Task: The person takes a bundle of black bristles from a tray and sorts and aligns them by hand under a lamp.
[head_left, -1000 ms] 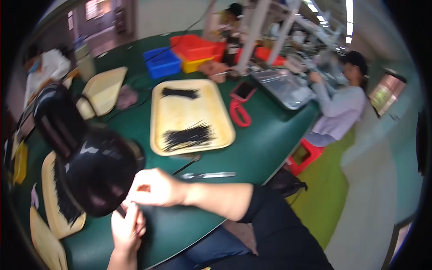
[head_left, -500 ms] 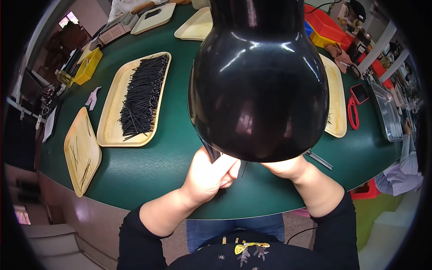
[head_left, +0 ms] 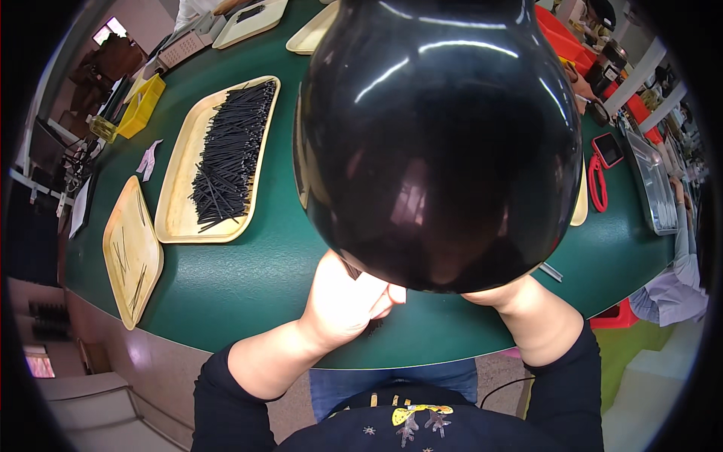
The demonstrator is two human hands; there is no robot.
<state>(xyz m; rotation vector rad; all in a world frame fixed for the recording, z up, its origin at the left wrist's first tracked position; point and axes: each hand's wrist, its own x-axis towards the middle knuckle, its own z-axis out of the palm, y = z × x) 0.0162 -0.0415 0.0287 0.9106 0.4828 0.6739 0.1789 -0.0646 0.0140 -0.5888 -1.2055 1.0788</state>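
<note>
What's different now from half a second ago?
The view has shifted: the black lamp looms larger and reaches lower, covering more of the metal tool and the right tray. A thin strand by the left hand no longer shows. No visible grasp or release. The left hand still holds dark strips, the right hand stays mostly hidden, and the strip-filled tray lies unmoved.

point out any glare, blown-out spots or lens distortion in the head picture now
Head view: bright streaks of glare on the black lamp; also in the head view, the left hand is washed out, nearly white; again in the head view, the corners go black and the table's near edge looks bowed, likely fisheye distortion.
</note>
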